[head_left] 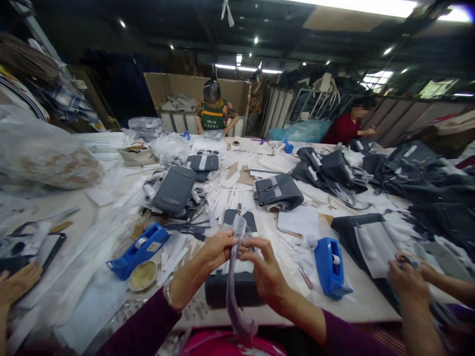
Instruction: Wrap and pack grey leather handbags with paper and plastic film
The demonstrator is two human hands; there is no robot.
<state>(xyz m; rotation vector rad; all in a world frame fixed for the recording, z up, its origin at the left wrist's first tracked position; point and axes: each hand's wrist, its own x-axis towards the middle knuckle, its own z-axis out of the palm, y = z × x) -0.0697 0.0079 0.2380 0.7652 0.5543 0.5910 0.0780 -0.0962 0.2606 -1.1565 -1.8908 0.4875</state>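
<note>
on the table (365, 302), the dark bag (233, 292) lies before you. above it, a pale strap (231, 279) looks film-covered higher up, its lower end hanging loose; that seems partway, the loose length remaining. your left hand (215, 249) pinches the strap; i cannot tell whether your right hand (269, 272), fingertips beside it, grips too.

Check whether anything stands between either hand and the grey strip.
Nothing visible does. The left hand pinches the grey strip; the right hand has its fingertips right at it. The dark bag lies beneath, not between.
</note>
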